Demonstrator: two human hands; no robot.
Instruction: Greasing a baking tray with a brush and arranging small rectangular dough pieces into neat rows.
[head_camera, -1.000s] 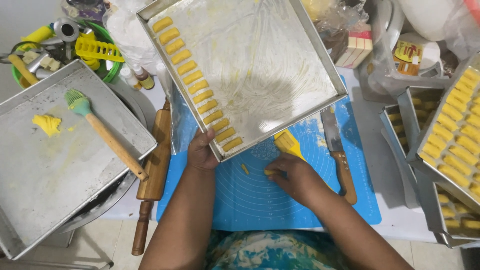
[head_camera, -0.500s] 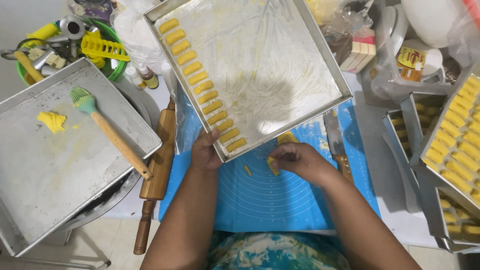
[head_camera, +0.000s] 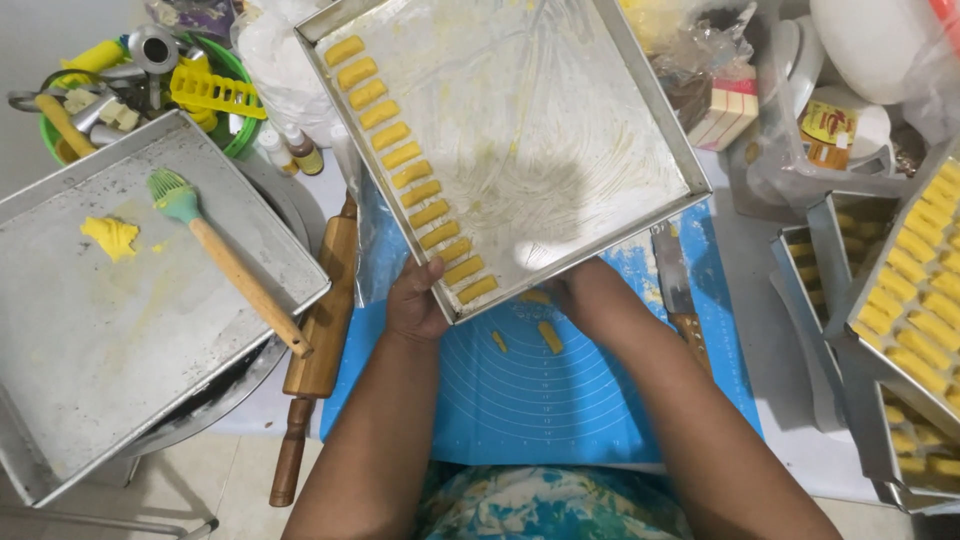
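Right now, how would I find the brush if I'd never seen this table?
Start at the empty grey baking tray on the far left. The brush lies slantwise across it, beside a yellow dough scrap. It alone has teal-green bristles on a pale wooden handle; the nearby rolling pin is darker and thicker.

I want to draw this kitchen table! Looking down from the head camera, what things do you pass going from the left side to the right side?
Yellow dough lump → green brush → wooden rolling pin → left hand → right hand → knife → trays of yellow dough pieces.
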